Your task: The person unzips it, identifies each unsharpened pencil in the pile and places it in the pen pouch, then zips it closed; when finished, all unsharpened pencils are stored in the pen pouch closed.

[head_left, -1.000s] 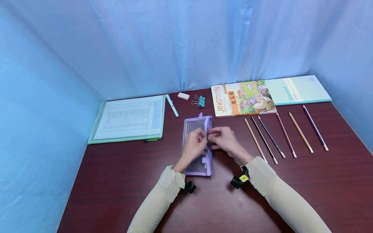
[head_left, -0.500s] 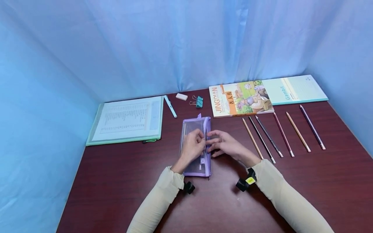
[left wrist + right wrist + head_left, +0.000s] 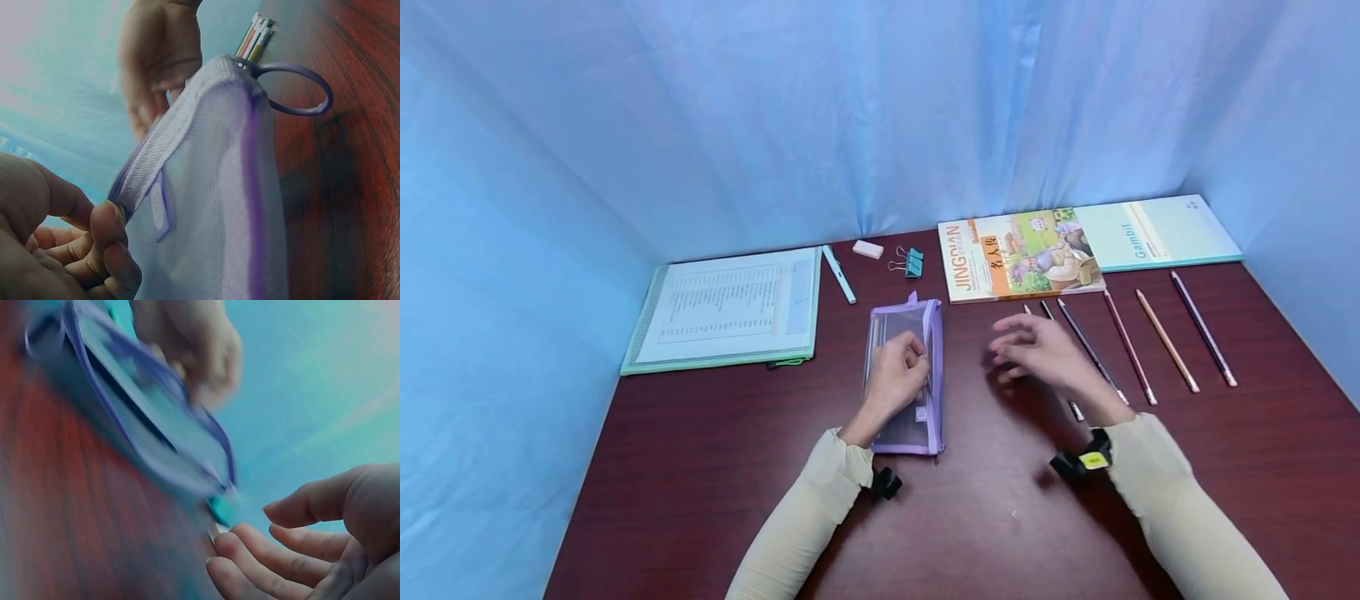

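Note:
A purple mesh zip pencil case (image 3: pixel 898 425) lies in the middle of the table. My left hand (image 3: pixel 897 371) pinches the zipped edge of its mouth between thumb and fingers, as the left wrist view shows close up on the zip tape (image 3: pixel 147 165). In the right wrist view the mouth gapes, and a dark slim strip (image 3: pixel 122 387) shows within it. My right hand (image 3: pixel 1045 354), slightly blurred, hangs apart from the case with fingers loosely bent and nothing in them. Its wrist overlaps the left pencils of a row, including a black pencil (image 3: pixel 1086 343).
More pencils lie to the right, among them a purple pencil (image 3: pixel 1204 329). Behind are a picture-covered book (image 3: pixel 1022 254), a pale notebook (image 3: pixel 1157 233), a teal binder clip (image 3: pixel 913 263), a white eraser (image 3: pixel 868 249) and a light-blue pen (image 3: pixel 839 275). A document pouch (image 3: pixel 730 308) lies left.
My right hand has let go of the case's edge and moved right, over the leftmost pencils. My left hand has kept its grip on the case.

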A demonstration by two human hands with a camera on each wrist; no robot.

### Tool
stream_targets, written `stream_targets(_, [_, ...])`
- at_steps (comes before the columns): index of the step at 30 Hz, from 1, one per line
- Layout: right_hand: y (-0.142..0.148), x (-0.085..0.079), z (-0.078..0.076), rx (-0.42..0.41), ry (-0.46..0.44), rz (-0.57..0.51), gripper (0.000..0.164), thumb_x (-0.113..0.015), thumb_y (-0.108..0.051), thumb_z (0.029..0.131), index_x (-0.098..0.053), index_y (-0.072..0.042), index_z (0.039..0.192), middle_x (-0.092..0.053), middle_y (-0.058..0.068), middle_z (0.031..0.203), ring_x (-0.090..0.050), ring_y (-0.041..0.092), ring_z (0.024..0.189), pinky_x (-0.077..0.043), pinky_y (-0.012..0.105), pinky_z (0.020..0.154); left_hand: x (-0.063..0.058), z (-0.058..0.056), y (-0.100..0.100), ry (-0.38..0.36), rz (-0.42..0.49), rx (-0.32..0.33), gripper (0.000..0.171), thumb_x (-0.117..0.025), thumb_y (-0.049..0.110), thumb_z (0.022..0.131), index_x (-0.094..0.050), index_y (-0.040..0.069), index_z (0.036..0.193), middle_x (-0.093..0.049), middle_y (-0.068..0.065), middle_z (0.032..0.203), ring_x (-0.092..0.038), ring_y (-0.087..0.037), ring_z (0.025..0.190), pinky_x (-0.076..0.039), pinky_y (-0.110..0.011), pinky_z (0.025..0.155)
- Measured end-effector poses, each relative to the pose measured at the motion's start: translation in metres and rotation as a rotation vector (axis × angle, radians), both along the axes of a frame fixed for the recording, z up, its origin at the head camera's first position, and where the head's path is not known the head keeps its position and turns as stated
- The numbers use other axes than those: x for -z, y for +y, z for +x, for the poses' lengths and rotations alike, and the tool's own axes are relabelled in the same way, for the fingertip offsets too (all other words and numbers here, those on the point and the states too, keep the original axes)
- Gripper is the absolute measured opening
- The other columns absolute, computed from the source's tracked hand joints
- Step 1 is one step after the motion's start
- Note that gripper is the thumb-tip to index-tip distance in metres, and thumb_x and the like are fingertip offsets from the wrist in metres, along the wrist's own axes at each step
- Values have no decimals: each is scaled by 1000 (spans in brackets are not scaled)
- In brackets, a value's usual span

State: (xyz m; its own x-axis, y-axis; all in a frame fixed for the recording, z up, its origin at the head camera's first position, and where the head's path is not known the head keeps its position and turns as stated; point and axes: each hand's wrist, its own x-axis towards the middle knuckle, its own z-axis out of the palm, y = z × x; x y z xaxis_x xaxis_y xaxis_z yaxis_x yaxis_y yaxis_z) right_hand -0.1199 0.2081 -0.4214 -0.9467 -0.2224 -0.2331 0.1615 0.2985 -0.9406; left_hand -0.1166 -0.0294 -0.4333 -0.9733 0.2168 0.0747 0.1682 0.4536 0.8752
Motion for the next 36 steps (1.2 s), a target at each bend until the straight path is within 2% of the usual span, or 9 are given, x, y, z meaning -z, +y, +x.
stream_targets(6, [49, -9, -2, 118, 112, 307, 39, -60, -4, 93, -54, 10, 129, -70, 31, 112, -65, -3, 74, -59, 24, 64, -1, 1, -2, -4, -8, -4, 6, -54, -3, 85, -59, -3, 87, -67, -19, 60, -46, 4, 36, -37, -14, 38])
stream_targets(8, [59, -10, -1, 123, 162, 443, 37, -63, -7, 91, -58, 8, 125, -72, 29, 108, -68, 3, 74, -57, 23, 63, -1, 1, -2, -6, -11, -4, 6, -53, -3, 84, -59, -4, 87, -68, -19, 60, -46, 4, 36, -37, -14, 38])
stream_targets(11, [68, -9, 0, 89, 235, 636, 36, -66, -8, 87, -61, 9, 119, -73, 27, 101, -73, 23, 76, -55, 35, 69, -1, 1, -2, -6, -8, -1, 6, -53, -3, 84, -59, -4, 87, -68, -20, 61, -45, 5, 35, -36, -13, 38])
stream_targets(14, [69, -5, 2, 53, 244, 752, 38, -66, -9, 84, -61, 8, 118, -73, 23, 96, -70, 38, 87, -51, 48, 73, -1, 1, -2, -7, -8, -1, 7, -53, -3, 85, -59, -3, 87, -68, -20, 61, -46, 5, 36, -36, -13, 38])
stream_targets(20, [62, 3, 4, 10, 197, 900, 36, -63, -6, 79, -60, 4, 113, -66, 19, 90, -61, 38, 79, -48, 51, 62, 1, 1, -1, -3, -10, 0, 7, -53, -3, 85, -60, -3, 87, -68, -18, 60, -46, 4, 35, -37, -14, 38])
stream_targets(25, [56, 5, 3, -37, 232, 988, 8, -59, -1, 70, -56, 1, 77, -63, 25, 77, -61, 41, 68, -47, 56, 61, 1, 1, 0, -4, -11, 1, 7, -54, -3, 85, -60, -3, 87, -68, -19, 60, -46, 5, 36, -37, -14, 38])
stream_targets(28, [57, 2, 1, -53, 208, 991, 8, -61, -3, 70, -53, -3, 69, -60, 21, 70, -57, 37, 63, -46, 52, 59, 1, 1, 0, -1, -7, 2, 7, -54, -3, 85, -60, -3, 87, -68, -18, 60, -46, 4, 35, -38, -15, 38])
stream_targets(31, [60, -4, 0, -54, 169, 950, 8, -63, -6, 70, -58, -2, 73, -54, 13, 64, -52, 31, 62, -43, 45, 57, 1, 1, 0, -4, -2, 3, 6, -54, -3, 85, -60, -2, 87, -68, -17, 60, -46, 3, 35, -39, -16, 38])
stream_targets(36, [72, -15, -2, 10, 151, 830, 35, -69, -14, 73, -66, 7, 101, -65, 13, 74, -59, 24, 66, -44, 33, 60, 0, 1, 1, -10, 0, 2, 7, -54, -3, 85, -60, -2, 87, -67, -17, 60, -47, 2, 36, -40, -17, 38])
